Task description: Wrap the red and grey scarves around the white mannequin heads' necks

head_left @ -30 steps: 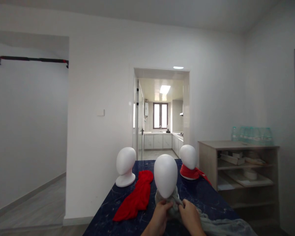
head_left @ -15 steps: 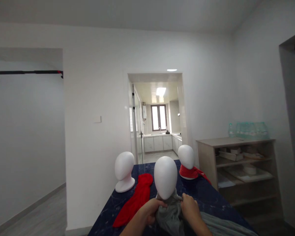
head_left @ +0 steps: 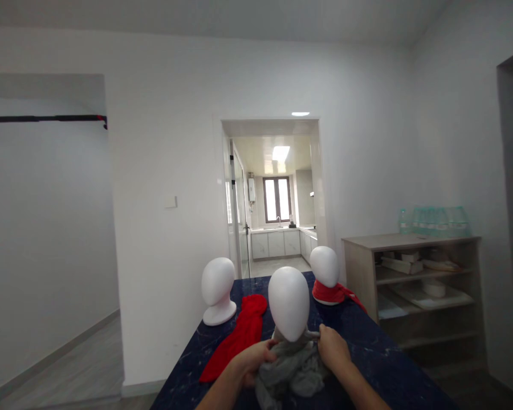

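A white mannequin head (head_left: pixel 288 302) stands upright on the dark blue marbled table (head_left: pixel 354 347), right in front of me. A grey scarf (head_left: pixel 293 364) wraps its neck and lies bunched below the chin. My left hand (head_left: pixel 256 357) is closed on the scarf at the left of the neck, its fingertips partly hidden by the cloth. At the neck's right, my right hand (head_left: pixel 334 348) pinches a stretch of the same scarf, pulled out taut from the neck.
A bare white mannequin head (head_left: pixel 218 290) stands left, beside a red scarf (head_left: pixel 239 336) lying flat. Another mannequin head (head_left: pixel 324 266) at the back right wears a red scarf (head_left: pixel 331 292) round its neck. Right of the table is a shelf unit (head_left: pixel 361 267) topped with bottles (head_left: pixel 440 222).
The grey scarf's hanging part has been gathered up into a loose bunch under the chin. My right hand has drawn its stretch of cloth slightly outward. The camera view has shifted slightly.
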Demonstrator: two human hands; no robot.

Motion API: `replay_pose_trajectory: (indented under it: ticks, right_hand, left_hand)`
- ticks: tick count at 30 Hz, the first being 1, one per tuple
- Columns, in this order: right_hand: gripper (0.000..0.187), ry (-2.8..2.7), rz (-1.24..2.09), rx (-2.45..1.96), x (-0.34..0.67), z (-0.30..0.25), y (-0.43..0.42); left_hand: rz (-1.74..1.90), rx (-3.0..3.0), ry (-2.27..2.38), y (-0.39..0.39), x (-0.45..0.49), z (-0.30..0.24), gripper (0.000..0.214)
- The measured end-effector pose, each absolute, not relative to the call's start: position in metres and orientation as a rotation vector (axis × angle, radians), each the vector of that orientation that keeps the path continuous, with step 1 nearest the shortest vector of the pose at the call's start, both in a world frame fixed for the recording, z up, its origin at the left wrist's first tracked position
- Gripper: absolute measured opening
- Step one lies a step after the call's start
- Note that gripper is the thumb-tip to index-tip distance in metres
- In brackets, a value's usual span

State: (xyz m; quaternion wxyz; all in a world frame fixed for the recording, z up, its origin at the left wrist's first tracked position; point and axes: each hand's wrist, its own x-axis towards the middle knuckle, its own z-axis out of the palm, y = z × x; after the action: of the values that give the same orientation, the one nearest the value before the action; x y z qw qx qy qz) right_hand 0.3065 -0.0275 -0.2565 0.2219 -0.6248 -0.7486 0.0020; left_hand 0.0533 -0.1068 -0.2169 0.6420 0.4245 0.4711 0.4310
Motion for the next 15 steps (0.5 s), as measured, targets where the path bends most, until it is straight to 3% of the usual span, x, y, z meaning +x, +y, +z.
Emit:
replay_pose_trajectory:
  ticks: [4, 10, 15]
  right_hand:
    - [0.031, -2.073, -0.008, -1.724, 0.307, -0.257, -0.028]
    - [0.031, -2.026, -0.041, -1.737, 0.304, -0.262, -0.036]
    - [0.025, -2.019, -0.125, -1.716, 0.302, -0.267, -0.04]
  left_hand:
    - [0.979, 1.233, 1.356, -0.108, 0.023, -0.2, 0.048]
    - [1.211, 1.292, 1.469, -0.114, 0.038, -0.232, 0.02]
    - [1.233, 1.197, 1.303, -0.116, 0.062, -0.245, 0.043]
